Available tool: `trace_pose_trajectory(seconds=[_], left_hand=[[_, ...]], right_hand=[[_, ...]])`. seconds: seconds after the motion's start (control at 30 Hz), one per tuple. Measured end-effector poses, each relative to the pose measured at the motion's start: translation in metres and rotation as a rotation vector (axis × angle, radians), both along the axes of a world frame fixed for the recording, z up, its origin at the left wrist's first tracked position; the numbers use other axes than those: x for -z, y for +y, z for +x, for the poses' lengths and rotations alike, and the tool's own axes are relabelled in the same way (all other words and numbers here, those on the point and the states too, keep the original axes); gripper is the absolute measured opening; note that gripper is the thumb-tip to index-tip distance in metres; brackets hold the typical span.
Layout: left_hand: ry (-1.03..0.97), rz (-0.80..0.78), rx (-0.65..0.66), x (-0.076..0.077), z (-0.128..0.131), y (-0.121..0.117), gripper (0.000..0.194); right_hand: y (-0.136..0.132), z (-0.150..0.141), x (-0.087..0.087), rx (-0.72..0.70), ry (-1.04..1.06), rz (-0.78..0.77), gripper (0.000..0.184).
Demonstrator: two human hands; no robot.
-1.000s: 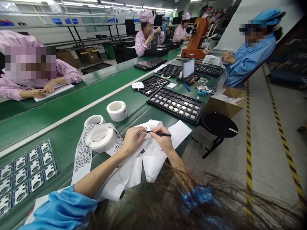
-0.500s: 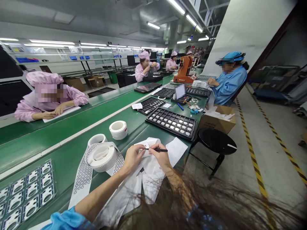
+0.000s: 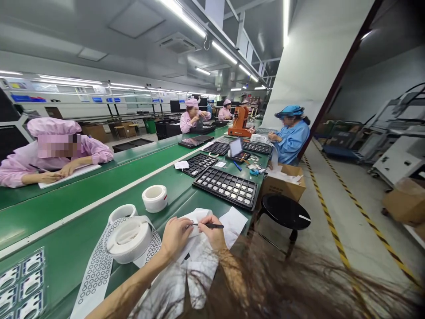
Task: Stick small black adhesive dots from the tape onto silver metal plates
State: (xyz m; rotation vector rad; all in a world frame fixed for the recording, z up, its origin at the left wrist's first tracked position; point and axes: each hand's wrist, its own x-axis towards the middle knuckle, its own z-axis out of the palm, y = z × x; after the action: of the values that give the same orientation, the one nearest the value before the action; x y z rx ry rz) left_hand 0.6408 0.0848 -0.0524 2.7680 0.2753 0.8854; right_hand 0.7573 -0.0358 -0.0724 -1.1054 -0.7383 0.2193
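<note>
My left hand [image 3: 175, 236] pinches the white backing strip [image 3: 195, 217] flat on the green bench, its fingers closed on the paper. My right hand [image 3: 212, 231] grips thin black tweezers [image 3: 210, 226], whose tip touches the strip just beside the left fingers. A large roll of white ring stickers [image 3: 129, 238] sits left of my hands, its dotted tape [image 3: 96, 272] trailing toward the near edge. My own hair hangs across the lower right of the view.
Two smaller white rolls [image 3: 154, 197] stand behind the big one. A black tray of small parts [image 3: 227, 188] lies farther along the bench, a black stool [image 3: 284, 212] beside it. Blue part trays [image 3: 20, 283] lie at lower left. Several people work along both benches.
The view has tilted upward, so the bench and my hands now sit lower in frame. Both hands keep the same hold on the strip and the tweezers.
</note>
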Motion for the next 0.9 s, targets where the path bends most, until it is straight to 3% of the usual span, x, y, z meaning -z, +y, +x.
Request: trace_pose_trajectory(seconds=[0.17,0.5,0.9], left_hand=[[-0.005,-0.003,0.003,0.002,-0.001,-0.001,0.022],[0.069,-0.104,0.019,-0.009,-0.007,-0.006,0.018],[0.077,-0.115,0.014,-0.003,-0.006,-0.004,0.019]], right_hand=[[-0.004,-0.001,0.000,-0.018,-0.022,-0.023,0.035],[-0.012,-0.005,-0.001,-0.064,0.092,-0.091,0.028],[-0.010,-0.003,0.002,-0.050,0.166,-0.175,0.026]])
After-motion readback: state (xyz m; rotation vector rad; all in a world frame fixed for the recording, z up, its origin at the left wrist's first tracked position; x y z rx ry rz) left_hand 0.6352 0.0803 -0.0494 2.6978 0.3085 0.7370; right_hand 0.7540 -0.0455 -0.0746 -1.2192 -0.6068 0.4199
